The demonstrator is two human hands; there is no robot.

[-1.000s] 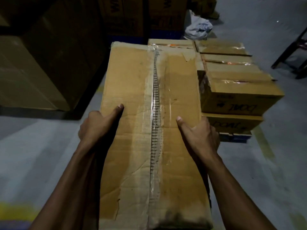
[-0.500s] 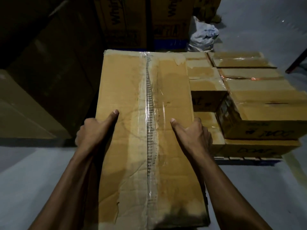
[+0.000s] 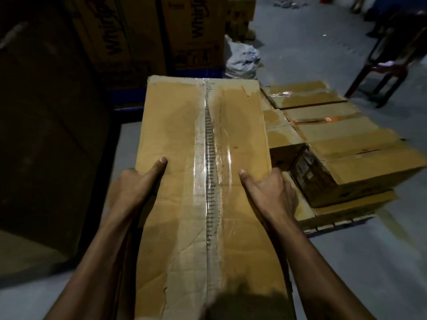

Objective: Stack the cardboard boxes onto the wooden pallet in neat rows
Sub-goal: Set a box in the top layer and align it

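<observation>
**A:** Head cam question, what was the person actually holding there?

**B:** One long cardboard box, carried lengthwise out in front of them. Clear tape ran down the middle seam of the top, and the near end looked torn and scuffed. The left hand gripped the left edge with the thumb laid flat on top and the fingers wrapped down the side. The right hand did the same on the right edge, thumb on top, fingers curled over the side. So both were clamped on the box, one on each side of it.

**A:** And the pallet?

**B:** Off to the right and lower. The stacked boxes sat in rows on the pallet, of which only a strip of the front edge showed under them. The carried box overlapped the stack's left side in view; couldn't tell if it was touching.

**A:** Anything else around?

**B:** Tall printed cartons behind, a crumpled plastic bag on the grey floor, and a dark chair top right.
</observation>
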